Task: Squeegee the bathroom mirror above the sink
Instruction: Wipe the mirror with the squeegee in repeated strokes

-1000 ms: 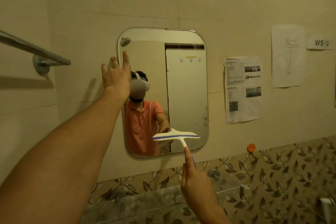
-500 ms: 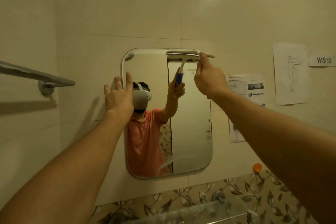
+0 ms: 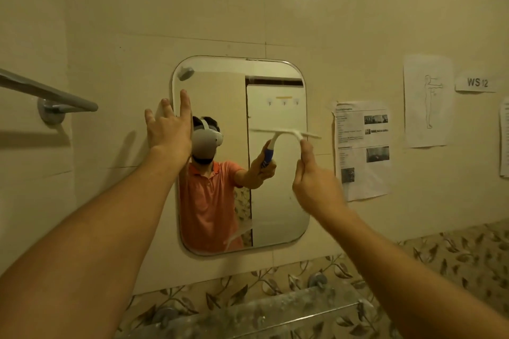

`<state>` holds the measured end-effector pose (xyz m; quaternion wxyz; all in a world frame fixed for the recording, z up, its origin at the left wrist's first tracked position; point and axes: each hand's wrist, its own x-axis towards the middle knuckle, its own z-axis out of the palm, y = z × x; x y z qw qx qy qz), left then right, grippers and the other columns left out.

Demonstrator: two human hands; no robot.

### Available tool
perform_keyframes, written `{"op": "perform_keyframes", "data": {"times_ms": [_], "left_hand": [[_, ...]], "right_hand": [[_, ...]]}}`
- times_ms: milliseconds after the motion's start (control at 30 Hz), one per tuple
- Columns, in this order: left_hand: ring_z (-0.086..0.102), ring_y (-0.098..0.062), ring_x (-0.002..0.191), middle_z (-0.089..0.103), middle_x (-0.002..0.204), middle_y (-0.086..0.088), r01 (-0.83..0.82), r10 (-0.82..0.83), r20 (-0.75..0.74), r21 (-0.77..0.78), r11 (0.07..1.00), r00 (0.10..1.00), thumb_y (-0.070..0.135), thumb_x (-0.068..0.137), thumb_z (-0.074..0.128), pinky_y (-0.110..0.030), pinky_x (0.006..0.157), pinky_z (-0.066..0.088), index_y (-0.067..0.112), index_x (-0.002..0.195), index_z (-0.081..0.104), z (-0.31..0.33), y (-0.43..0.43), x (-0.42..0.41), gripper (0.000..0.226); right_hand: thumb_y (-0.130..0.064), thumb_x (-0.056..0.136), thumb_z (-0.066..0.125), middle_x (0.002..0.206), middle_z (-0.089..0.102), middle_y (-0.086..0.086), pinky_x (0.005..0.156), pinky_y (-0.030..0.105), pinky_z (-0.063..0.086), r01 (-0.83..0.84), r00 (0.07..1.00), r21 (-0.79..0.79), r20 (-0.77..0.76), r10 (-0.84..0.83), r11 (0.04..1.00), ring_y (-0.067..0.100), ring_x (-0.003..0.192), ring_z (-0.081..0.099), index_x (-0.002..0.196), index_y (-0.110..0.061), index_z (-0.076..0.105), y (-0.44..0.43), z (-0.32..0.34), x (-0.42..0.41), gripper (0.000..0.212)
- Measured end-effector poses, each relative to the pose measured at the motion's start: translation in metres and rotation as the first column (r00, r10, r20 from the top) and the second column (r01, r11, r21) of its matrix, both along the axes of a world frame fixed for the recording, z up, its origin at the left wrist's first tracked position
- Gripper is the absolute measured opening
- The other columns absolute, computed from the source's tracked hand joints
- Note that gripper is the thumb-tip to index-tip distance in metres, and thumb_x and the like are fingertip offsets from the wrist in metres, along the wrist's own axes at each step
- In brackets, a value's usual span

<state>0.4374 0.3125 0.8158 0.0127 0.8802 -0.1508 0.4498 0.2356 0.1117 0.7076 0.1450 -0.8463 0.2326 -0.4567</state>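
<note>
A rounded rectangular mirror point(image 3: 278, 201) hangs on the beige tiled wall. My right hand point(image 3: 314, 181) grips a white squeegee point(image 3: 286, 133) with a blue handle; its blade lies level across the right half of the glass, about a third of the way down. My left hand point(image 3: 169, 129) rests flat with fingers spread on the mirror's upper left edge and the wall beside it. The mirror reflects a person in an orange shirt with a white headset. A wet streak shows near the mirror's bottom.
A metal towel bar point(image 3: 52, 93) juts from the wall at left. Printed sheets point(image 3: 362, 146) and a "WS 12" label point(image 3: 477, 82) are taped to the right of the mirror. A glass shelf point(image 3: 275, 308) runs below, against leaf-patterned tiles.
The squeegee went from the mirror's bottom up to its top edge, then came down the right half to about a third of the way. My left hand stayed on the mirror's left edge.
</note>
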Motion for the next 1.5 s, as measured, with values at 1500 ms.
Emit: {"op": "perform_keyframes", "data": {"times_ms": [1500], "left_hand": [[0.027,-0.044,0.147,0.016,0.160,-0.033,0.117,-0.117,-0.021,-0.001,0.993,0.993,0.033,0.075,0.088,-0.058,0.119,0.016,0.016,0.157,-0.022,0.001,0.007,-0.008,0.137]], "right_hand": [[-0.042,0.110,0.024,0.074,0.062,0.014,0.051,0.044,0.059,-0.042,0.998,-0.017,0.038,0.042,0.999,0.023,0.054,0.058,0.159,-0.047,-0.008,-0.040,0.011,-0.008,0.058]]}}
